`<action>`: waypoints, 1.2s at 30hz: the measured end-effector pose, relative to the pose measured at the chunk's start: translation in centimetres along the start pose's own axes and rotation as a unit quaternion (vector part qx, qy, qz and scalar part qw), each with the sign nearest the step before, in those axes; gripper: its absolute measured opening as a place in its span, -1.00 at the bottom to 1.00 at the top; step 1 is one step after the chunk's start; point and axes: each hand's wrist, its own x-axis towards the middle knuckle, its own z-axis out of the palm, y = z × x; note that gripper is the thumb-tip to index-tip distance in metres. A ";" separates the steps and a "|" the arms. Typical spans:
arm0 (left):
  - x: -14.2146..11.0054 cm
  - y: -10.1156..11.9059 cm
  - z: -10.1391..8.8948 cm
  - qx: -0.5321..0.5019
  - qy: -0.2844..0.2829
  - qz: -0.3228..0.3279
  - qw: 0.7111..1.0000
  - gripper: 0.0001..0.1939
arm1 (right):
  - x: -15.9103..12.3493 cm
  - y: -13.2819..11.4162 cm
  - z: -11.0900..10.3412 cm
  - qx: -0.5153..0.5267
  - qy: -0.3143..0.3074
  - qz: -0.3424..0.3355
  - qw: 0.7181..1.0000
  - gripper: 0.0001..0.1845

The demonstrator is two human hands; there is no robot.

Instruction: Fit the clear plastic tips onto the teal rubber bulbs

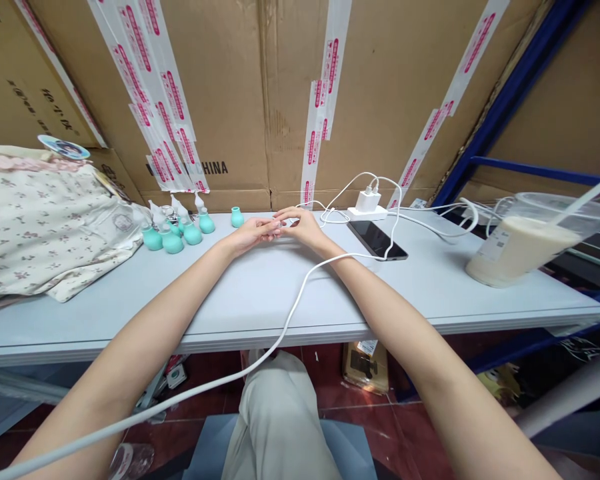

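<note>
Teal bulbs (172,243) at 9 o'clock, one clear piece (281,225) between the fingertips.
Left hand (254,233) and right hand (304,228) each have fingers curled nearly closed, tips meeting on the piece above the table (260,293); they hide most of it, so I cannot tell its long axis. Just beside, between 9 and 10, one lone bulb (237,218) stands upright, mouth up. Farther out at 9 cluster at least five bulbs with clear tips, pointing up. At 3 lie one phone (373,239), long axis 10 to 4, and, beyond it, one cup (523,250).
</note>
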 end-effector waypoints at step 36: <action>-0.7 1.2 -0.6 -0.014 -0.038 0.019 0.999 -0.68 | -0.7 -1.1 0.3 -0.169 0.034 -0.082 0.982 -0.79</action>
